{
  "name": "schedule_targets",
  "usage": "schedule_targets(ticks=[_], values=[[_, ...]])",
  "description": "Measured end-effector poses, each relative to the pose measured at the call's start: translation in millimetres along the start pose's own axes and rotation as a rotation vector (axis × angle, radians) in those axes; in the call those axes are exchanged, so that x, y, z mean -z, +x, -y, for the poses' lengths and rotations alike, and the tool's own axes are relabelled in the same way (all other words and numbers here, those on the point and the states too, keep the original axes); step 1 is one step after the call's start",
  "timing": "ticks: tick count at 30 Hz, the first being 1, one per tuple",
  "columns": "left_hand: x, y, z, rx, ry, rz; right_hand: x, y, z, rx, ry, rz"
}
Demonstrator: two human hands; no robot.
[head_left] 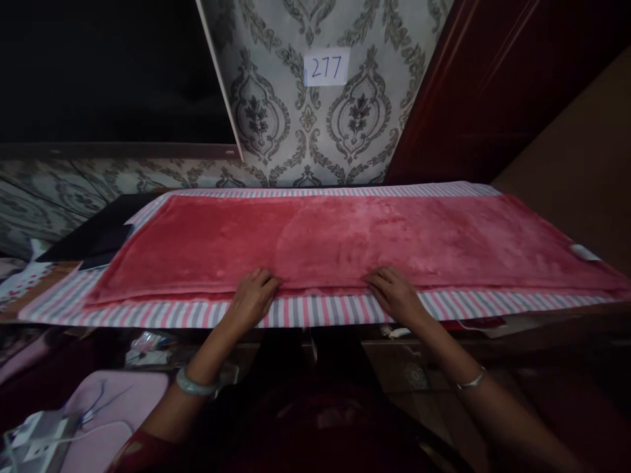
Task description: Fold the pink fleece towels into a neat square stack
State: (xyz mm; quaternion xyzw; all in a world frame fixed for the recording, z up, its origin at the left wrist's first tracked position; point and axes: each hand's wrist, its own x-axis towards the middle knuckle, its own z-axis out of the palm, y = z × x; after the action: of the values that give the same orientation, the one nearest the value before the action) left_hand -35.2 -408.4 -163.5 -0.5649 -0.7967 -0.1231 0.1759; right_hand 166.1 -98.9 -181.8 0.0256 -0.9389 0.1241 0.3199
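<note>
A pinkish-red plush blanket (325,240) lies folded in layers, long and flat, across a striped cloth (315,312) in pink, grey and white. At its near edge, left of the middle, my left hand (252,295) has its fingers closed on the edge. To the right, my right hand (393,293) pinches the same edge, with fingertips resting on the pile. A short stretch of edge lies between the two hands. My thumbs are partly hidden. At the blanket's right end a small white label (585,252) shows.
A large dark television screen (108,72) stands at the back left. Patterned wallpaper bears a paper marked 277 (326,67). Dark red panelling (483,85) rises at the back right. Below left, a power strip (42,440) and cables lie on a pink seat (118,394).
</note>
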Motion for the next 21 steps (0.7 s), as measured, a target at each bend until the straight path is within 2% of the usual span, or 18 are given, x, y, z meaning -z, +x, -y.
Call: schedule_targets(ticks=[4, 7, 9, 11, 13, 15, 17, 19, 21], values=[[-1.0, -5.3, -1.0, -0.013, -0.023, -0.027, 5.5, -3.4, 0.2, 0.005, 0.054, -0.011], [0.9, -8.9, -7.8, 0.016, -0.057, -0.068, 9.3, 12.5, 6.5, -0.014, 0.030, -0.026], [3.7, -11.2, -13.6, 0.073, -0.050, -0.101, 3.9, 29.0, 14.3, 0.022, 0.007, -0.003], [6.8, -14.6, -16.5, 0.163, -0.024, -0.101, -11.3, 42.6, 23.0, 0.099, -0.015, 0.064], [9.4, -20.4, -15.7, 0.279, -0.001, -0.024, -34.7, 47.1, 29.5, 0.183, -0.034, 0.165], [11.6, -28.9, -13.5, 0.387, -0.009, 0.086, -60.3, 41.5, 30.8, 0.248, -0.031, 0.269], [13.8, -38.7, -11.1, 0.432, -0.056, 0.161, -81.1, 30.1, 26.4, 0.247, -0.035, 0.331], [17.4, -48.5, -5.2, 0.440, -0.101, 0.159, -93.6, 19.3, 18.9, 0.249, -0.034, 0.337], [24.5, -58.8, 9.4, 0.497, -0.088, 0.097, -99.2, 12.9, 11.9, 0.265, -0.027, 0.307]])
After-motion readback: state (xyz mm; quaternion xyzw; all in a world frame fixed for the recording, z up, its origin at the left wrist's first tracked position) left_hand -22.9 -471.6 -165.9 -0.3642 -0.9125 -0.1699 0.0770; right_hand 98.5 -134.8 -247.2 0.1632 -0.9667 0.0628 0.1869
